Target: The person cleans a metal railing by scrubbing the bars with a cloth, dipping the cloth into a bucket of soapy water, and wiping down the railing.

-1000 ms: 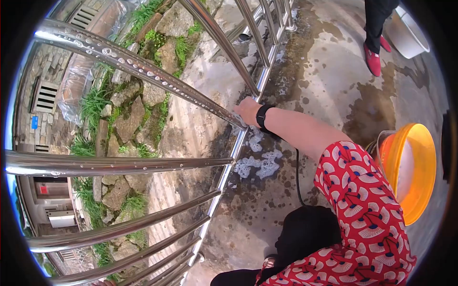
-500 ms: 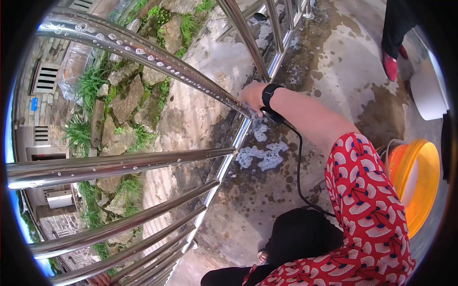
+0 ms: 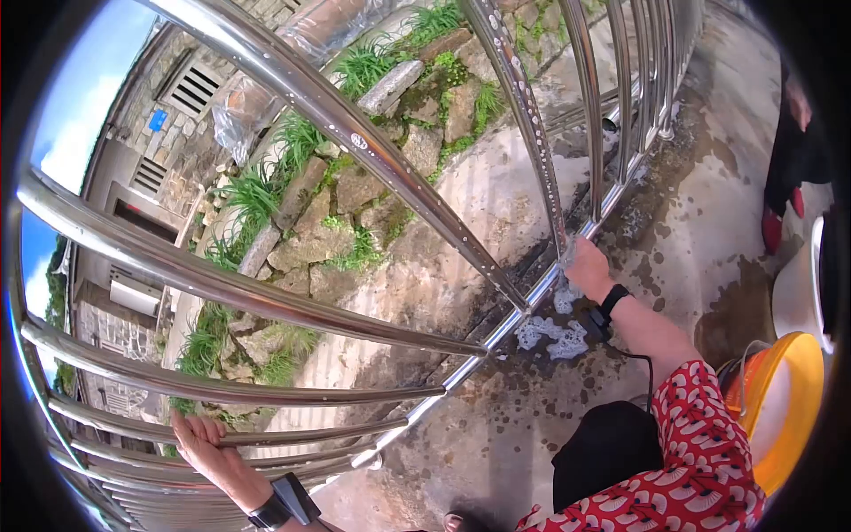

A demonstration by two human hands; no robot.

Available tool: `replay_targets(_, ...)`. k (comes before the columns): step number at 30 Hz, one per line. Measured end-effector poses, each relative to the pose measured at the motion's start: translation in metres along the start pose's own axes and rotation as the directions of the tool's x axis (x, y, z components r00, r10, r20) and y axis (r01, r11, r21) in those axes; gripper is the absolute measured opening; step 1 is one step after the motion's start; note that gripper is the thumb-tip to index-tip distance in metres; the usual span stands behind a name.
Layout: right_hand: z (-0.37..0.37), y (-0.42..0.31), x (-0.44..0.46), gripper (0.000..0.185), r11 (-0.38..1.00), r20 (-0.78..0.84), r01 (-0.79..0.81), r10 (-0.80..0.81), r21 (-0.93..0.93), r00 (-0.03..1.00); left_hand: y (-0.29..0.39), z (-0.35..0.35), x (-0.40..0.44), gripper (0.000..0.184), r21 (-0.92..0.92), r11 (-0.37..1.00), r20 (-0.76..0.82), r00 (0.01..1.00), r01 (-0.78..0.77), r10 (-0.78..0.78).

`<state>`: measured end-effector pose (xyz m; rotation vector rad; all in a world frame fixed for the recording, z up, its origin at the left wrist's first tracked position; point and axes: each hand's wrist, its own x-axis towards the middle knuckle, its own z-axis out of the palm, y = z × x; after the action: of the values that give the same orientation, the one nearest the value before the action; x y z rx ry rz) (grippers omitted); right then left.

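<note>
Metal railing bars (image 3: 372, 160) run down to a shiny bottom rail (image 3: 465, 368). My right hand (image 3: 587, 268) is at the foot of one wet, soap-spotted bar, its fingers closed round something wet and foamy that I cannot make out. White foam (image 3: 554, 337) lies on the concrete just below that hand. At the lower left, my left hand (image 3: 208, 452) has its fingers wrapped over another bar of the railing. Black bands circle both wrists, and a dark cable hangs from the right one.
An orange bucket (image 3: 784, 412) stands at the right, beside a white tub (image 3: 800, 288). Behind them is another person in dark trousers and red shoes (image 3: 772, 230). Mossy rocks (image 3: 341, 213) and a stone building (image 3: 160, 124) lie beyond the railing. The concrete floor (image 3: 461, 452) has wet patches.
The view has swung left, showing sky and more railing. My left hand, barely in view before, now shows clearly on a bar. My right hand remains at the foot of the soap-spotted bar.
</note>
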<state>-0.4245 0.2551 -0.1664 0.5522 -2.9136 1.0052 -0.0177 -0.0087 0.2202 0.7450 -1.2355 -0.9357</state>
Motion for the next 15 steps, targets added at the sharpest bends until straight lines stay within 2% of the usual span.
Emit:
replay_targets(2,-0.012,0.004,-0.008,0.038,0.916,0.23,-0.169,0.088,0.364,0.969,-0.001,-0.003,0.0,0.042,0.019,1.0,0.021,0.999,-0.024,0.024)
replay_targets(3,-0.018,0.002,-0.013,0.039,0.843,0.25,-0.181,0.057,0.507,0.967,-0.003,-0.005,-0.002,0.033,-0.026,1.0,0.07,0.997,-0.017,0.019)
replay_targets(4,-0.027,-0.001,-0.018,0.04,0.752,0.253,-0.177,0.014,0.635,0.967,-0.006,-0.006,-0.005,0.033,-0.091,0.996,0.058,0.998,-0.021,0.026)
replay_targets(6,-0.061,-0.022,-0.025,0.048,0.484,0.271,-0.136,-0.22,0.864,0.937,-0.012,-0.006,-0.008,0.02,-0.131,0.989,0.07,0.995,-0.067,0.077)
replay_targets(8,-0.122,-0.087,-0.032,0.054,0.257,0.27,-0.199,-0.277,0.946,0.922,-0.03,-0.024,-0.003,0.015,-0.255,0.967,0.141,0.988,-0.021,0.059)
replay_targets(10,-0.159,-0.132,-0.025,0.06,0.31,0.205,-0.106,-0.307,0.945,0.929,-0.054,-0.037,-0.012,0.013,-0.29,0.942,0.323,0.944,0.167,-0.068)
replay_targets(12,-0.199,-0.189,-0.016,0.059,0.183,0.049,0.036,-0.436,0.982,0.899,-0.081,-0.04,-0.023,0.012,-0.199,0.931,0.35,0.91,0.305,-0.223)
replay_targets(13,-0.214,-0.213,-0.006,0.058,0.181,-0.007,0.098,-0.449,0.979,0.894,-0.093,-0.036,-0.027,0.014,-0.186,0.945,0.29,0.934,0.267,-0.207)
replay_targets(15,-0.245,-0.259,0.013,0.057,0.23,-0.097,0.236,-0.491,0.944,0.866,-0.101,-0.033,-0.026,0.014,-0.206,0.938,0.332,0.922,0.278,-0.2)
